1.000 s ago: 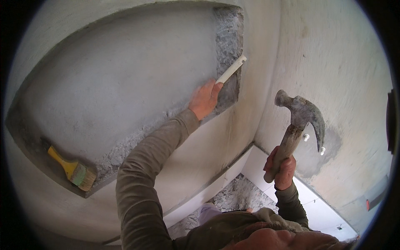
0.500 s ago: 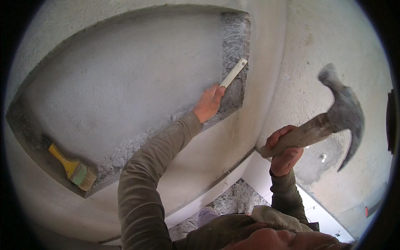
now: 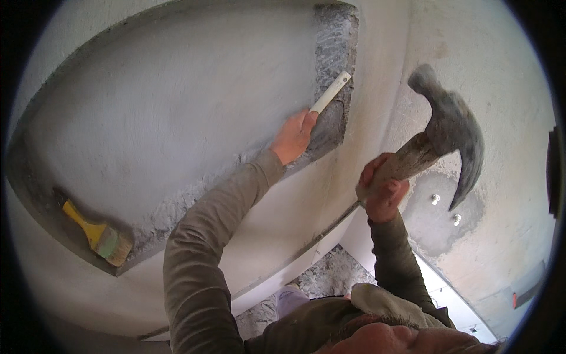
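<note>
My left hand [image 3: 293, 138] is closed round a flat, pale bar [image 3: 331, 93] with a small hole near its outer end. The bar lies against the rough right side of a grey recess [image 3: 177, 100] in the wall, and its other end is hidden by my fingers. To the right, my right hand [image 3: 384, 193] grips the wooden handle of a claw hammer [image 3: 451, 127]. The hammer's dark head is raised to the right of the bar, apart from it, slightly blurred.
A paintbrush [image 3: 94, 230] with a yellow handle rests in the recess's lower left corner. Two small metal fittings [image 3: 435, 199] stick out of a grey patch on the right wall. Rubble [image 3: 333, 272] covers the floor below. A red-and-dark object [image 3: 525, 297] sits at the far right.
The hammer and my right hand have moved left and upward, closer to the bar. My left hand has barely shifted and still holds the bar.
</note>
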`<state>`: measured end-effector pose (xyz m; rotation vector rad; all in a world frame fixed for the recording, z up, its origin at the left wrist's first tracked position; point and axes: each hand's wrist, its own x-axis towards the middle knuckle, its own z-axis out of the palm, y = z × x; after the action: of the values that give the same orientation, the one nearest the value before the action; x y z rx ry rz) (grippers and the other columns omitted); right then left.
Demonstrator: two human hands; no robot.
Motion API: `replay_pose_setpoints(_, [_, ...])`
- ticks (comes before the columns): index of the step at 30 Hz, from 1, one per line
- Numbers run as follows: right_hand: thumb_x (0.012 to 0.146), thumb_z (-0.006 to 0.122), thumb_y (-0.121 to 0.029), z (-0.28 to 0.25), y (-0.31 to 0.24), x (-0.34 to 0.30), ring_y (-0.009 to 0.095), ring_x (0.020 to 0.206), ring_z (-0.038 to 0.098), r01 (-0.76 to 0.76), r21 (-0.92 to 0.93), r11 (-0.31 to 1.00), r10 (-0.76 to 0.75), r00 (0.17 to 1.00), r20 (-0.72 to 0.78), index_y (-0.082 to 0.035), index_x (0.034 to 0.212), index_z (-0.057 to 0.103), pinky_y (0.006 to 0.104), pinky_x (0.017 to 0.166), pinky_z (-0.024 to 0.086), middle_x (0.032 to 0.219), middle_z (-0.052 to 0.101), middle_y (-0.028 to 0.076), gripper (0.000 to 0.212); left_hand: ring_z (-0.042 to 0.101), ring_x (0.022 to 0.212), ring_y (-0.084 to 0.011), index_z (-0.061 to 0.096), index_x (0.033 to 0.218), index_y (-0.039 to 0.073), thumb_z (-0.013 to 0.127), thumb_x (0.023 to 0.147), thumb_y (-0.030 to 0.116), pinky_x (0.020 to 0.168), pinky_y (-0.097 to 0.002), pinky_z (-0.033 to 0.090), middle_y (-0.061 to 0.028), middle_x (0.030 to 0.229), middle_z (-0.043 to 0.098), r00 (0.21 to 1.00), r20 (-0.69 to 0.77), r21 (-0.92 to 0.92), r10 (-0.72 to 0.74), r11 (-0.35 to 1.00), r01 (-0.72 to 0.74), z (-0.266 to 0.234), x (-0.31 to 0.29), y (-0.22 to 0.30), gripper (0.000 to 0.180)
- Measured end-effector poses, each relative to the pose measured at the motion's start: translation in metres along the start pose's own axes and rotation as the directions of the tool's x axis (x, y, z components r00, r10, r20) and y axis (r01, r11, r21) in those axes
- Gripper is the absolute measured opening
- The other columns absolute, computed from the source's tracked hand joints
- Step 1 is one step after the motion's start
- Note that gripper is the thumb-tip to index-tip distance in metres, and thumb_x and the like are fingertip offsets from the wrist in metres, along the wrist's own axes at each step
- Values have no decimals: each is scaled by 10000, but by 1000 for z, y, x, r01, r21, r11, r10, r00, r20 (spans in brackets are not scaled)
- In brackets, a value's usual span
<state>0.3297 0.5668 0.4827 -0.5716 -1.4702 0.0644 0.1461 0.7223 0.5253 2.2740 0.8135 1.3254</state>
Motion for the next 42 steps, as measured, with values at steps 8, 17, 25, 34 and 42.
replay_pose_setpoints(8, [1000,423,-532,-7,8,1,111,512,472,-458,17,889,458,889,31,-21,934,526,276,473,415,650,516,31,526,423,631,-222,515,880,24,338,1041,517,598,-395,382,-123,664,472,995,-72,76,65,995,-60,-1,-2,-3,548])
replay_pose_setpoints(17, [1021,436,-438,5,45,10,234,527,521,-424,-238,874,450,890,68,2,847,520,356,506,416,616,529,114,481,438,654,-201,521,865,19,353,1037,526,607,-374,383,-96,671,476,997,-73,49,28,998,-25,0,-1,-12,561])
replay_pose_setpoints(25, [1036,358,-460,2,4,6,135,577,522,-65,128,990,74,995,-68,-17,882,531,306,502,404,628,526,36,500,432,662,-172,539,870,16,360,1035,538,609,-365,389,-49,679,462,998,-62,-18,8,1000,-9,4,-1,-7,575])
replay_pose_setpoints(34, [1022,395,-508,-17,2,-3,152,504,520,-573,105,813,571,820,50,-13,913,544,300,471,452,633,534,49,529,500,614,-344,522,939,20,389,1052,428,584,-453,398,-170,690,517,995,-76,228,69,972,-50,1,-11,2,444])
replay_pose_setpoints(42, [977,382,-625,-26,-20,-8,149,506,525,-396,323,859,440,895,-71,20,928,514,297,470,459,634,529,72,660,566,633,-486,496,949,35,514,1012,273,539,-539,394,-239,642,566,992,-69,225,110,970,-92,2,-8,20,247])
